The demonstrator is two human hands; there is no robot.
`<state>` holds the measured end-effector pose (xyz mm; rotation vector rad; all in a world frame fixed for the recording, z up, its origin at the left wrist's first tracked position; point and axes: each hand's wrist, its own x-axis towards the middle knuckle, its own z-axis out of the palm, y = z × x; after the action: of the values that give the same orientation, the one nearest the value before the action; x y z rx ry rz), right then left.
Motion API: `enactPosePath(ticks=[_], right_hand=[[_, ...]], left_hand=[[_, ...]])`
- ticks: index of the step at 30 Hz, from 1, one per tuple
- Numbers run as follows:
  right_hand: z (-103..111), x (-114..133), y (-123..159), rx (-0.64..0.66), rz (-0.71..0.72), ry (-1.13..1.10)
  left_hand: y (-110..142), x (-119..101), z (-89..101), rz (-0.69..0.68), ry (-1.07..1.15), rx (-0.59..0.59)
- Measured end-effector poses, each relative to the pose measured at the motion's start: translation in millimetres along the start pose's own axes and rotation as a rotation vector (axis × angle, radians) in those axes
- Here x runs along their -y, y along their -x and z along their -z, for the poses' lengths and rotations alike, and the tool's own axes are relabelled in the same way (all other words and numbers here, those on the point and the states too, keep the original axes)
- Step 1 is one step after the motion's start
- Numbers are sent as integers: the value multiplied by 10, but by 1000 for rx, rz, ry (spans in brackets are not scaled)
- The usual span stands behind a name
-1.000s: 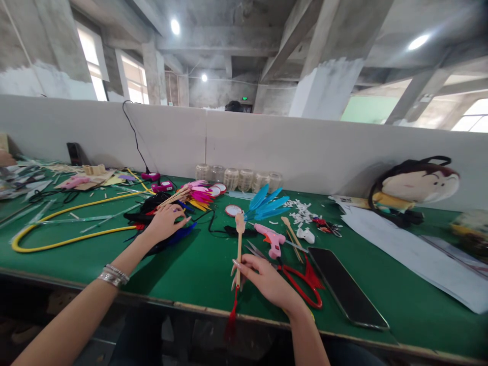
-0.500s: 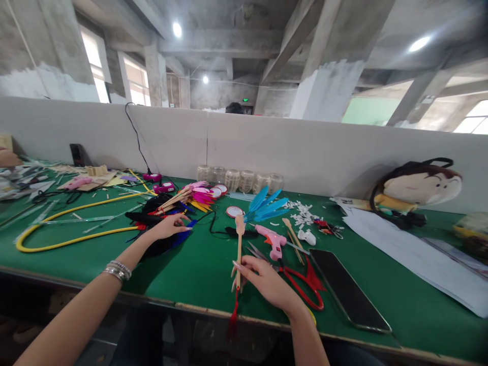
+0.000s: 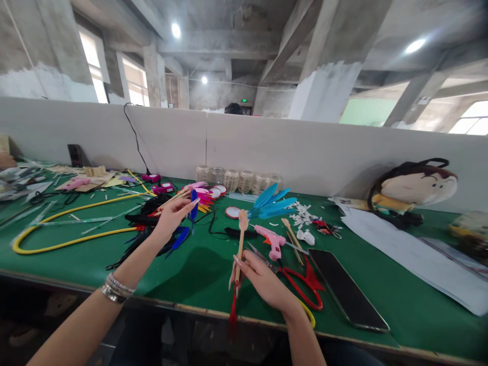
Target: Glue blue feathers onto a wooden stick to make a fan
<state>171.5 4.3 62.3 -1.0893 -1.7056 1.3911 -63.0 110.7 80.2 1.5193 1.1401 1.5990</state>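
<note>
Left of the pink glue gun, my feed shows the right hand closed around a wooden stick, a red tassel hanging below it. Further left of the gun, the left hand is raised, its fingertips pinching a blue feather above a heap of black feathers. Right of the gun I see red-handled scissors and a black phone, with teal feathers behind the gun.
</note>
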Motion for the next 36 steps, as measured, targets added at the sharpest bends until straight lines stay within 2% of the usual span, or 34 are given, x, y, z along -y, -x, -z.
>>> enactPosePath(ticks=[4,7,9,14,17,24,27,32,36], right_hand=[[-56,-15,-18,-83,35,-54],[-93,-30,-41,-183,59,-45],[-119,-28,-50,-204,61,-59],[-206,-28,-62,-159,90,-161],[-255,-64,-89,-189,89,-169],[-266,-141,-142,-221,241,-187],[-263,-130,-134,-205,255,-135],[-287,-134,-126,-235,242,-114],[-310,-124,-113,-200,230,-134]], left_hand=[[254,-262,-275,14,77,131],[411,-312,-402,-10,62,189],[492,-318,-448,-27,43,200],[628,-334,-512,-64,-14,192],[680,-336,-538,-57,-25,180],[743,-317,-549,-61,-115,180],[768,-270,-552,6,-99,200],[841,-143,-574,181,32,393],[872,-78,-583,224,35,362]])
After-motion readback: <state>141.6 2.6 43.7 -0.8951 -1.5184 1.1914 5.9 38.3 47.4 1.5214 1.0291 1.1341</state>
